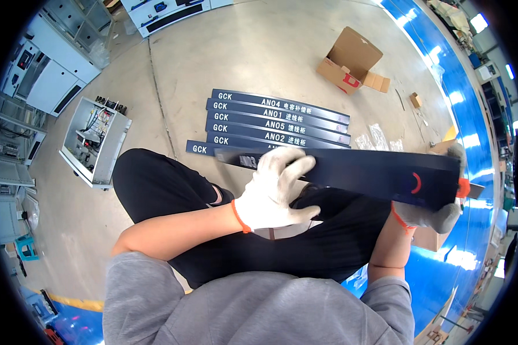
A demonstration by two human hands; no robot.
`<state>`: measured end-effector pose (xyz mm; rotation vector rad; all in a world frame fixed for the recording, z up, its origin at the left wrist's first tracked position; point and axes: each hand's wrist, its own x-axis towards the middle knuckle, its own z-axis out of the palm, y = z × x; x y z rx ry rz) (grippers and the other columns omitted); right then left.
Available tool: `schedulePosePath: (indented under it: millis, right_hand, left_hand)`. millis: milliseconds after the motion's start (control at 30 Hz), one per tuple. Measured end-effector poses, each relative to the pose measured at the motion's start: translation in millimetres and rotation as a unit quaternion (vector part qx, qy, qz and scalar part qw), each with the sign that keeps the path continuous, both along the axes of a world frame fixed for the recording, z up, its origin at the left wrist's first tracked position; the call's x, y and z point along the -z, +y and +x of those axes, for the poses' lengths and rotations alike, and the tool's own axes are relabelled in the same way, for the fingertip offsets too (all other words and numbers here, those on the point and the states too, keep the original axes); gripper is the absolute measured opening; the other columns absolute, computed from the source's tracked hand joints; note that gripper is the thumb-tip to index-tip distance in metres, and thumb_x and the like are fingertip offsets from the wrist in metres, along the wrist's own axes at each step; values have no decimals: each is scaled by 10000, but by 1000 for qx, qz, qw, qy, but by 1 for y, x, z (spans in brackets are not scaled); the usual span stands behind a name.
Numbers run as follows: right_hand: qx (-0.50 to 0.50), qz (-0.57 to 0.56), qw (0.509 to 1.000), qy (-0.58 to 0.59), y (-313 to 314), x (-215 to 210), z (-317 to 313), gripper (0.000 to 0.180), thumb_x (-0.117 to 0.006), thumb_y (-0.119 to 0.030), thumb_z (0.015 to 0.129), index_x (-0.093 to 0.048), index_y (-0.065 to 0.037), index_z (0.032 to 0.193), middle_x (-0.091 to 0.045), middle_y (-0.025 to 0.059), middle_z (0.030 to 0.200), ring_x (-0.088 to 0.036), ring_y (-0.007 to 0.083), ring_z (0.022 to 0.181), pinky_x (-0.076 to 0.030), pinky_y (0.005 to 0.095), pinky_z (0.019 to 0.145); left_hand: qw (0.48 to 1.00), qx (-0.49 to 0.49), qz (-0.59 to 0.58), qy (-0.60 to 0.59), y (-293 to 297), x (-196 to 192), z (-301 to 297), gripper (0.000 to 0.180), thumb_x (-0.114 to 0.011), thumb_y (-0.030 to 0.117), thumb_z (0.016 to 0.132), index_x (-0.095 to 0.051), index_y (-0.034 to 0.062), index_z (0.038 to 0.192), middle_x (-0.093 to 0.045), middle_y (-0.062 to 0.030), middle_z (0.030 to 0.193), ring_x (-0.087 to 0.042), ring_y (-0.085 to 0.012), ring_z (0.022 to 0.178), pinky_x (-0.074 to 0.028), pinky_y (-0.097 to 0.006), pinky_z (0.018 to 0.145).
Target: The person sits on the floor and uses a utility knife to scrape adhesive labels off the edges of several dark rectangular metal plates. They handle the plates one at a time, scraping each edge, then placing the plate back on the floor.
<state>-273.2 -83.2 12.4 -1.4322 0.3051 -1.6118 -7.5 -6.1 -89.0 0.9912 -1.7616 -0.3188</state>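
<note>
A person sits on the concrete floor [259, 52] with legs in black trousers, holding a long dark blue panel strip [357, 171] across the lap, roughly level and running from the middle of the view toward the right. The left hand [273, 192], in a white knit glove with an orange cuff, lies on the strip's left end with its fingers [296, 167] spread wide and curled over the top edge, thumb below. The right hand [443, 201], in a greyer glove of the same kind, is closed on the strip's right end, fingers wrapped behind it and thumb underneath (a small red curved mark sits on the strip just beside this grip). Beyond the knees, on the floor, lies a stack of similar dark blue strips [279, 122] with white lettering, set side by side and stepped, the nearest one partly hidden behind the held strip. Farther off toward the upper right stands an open cardboard box [351, 57], flaps up, with crumpled clear plastic wrap [377, 138] near the right end of the stack. To the left stands an open grey electrical cabinet [95, 141] showing wiring inside. A shiny blue floor strip [443, 75] runs along the right side.
</note>
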Motion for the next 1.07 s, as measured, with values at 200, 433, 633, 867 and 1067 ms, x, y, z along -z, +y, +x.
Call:
schedulePosePath:
  millis: [200, 433, 633, 867, 1067]
  right_hand:
    - [54, 163, 984, 47, 0, 49, 65, 788, -818, -475, 842, -480, -25, 1394, -567, 121, 1291, -633, 224, 1129, -530, 404, 1016]
    - [35, 2, 962, 270, -16, 47, 85, 743, -712, -36, 665, -497, -10, 1376, -561, 106, 1277, -610, 198, 1115, -509, 338, 989]
    - [-34, 35, 973, 225, -22, 19, 111, 864, -865, -92, 659, -486, -11, 1432, -597, 54, 1075, -615, 135, 952, -496, 299, 916]
    - [-205, 41, 974, 81, -29, -14, 126, 919, -712, -139, 755, -326, 7, 1576, -492, -16, 779, -444, 79, 655, -382, 248, 647]
    - [-216, -48, 945, 242, -32, -12, 137, 883, -537, -578, 1038, -245, -13, 1650, -513, 6, 739, -459, 99, 647, -413, 274, 649]
  left_hand:
    - [995, -83, 39, -41, -38, -2, 21, 859, -878, 105, 648, -499, 28, 1414, -596, -209, 1265, -603, -402, 1163, -508, -463, 991]
    - [997, -58, 19, -55, -59, -10, 37, 855, -875, 75, 557, -541, 9, 1341, -657, -170, 1031, -653, -400, 906, -528, -466, 835]
    - [999, -40, -3, 16, -59, -35, 34, 884, -917, 129, 554, -547, -15, 1344, -697, -186, 1121, -719, -372, 938, -589, -425, 830]
    - [990, 25, 40, 130, -38, -76, 46, 968, -941, 90, 654, -345, 5, 1412, -586, -145, 1260, -681, -252, 1105, -579, -392, 911]
    - [990, 7, 75, 118, -23, -83, 52, 878, -918, 60, 705, -357, 54, 1380, -561, -108, 1186, -615, -182, 996, -556, -353, 871]
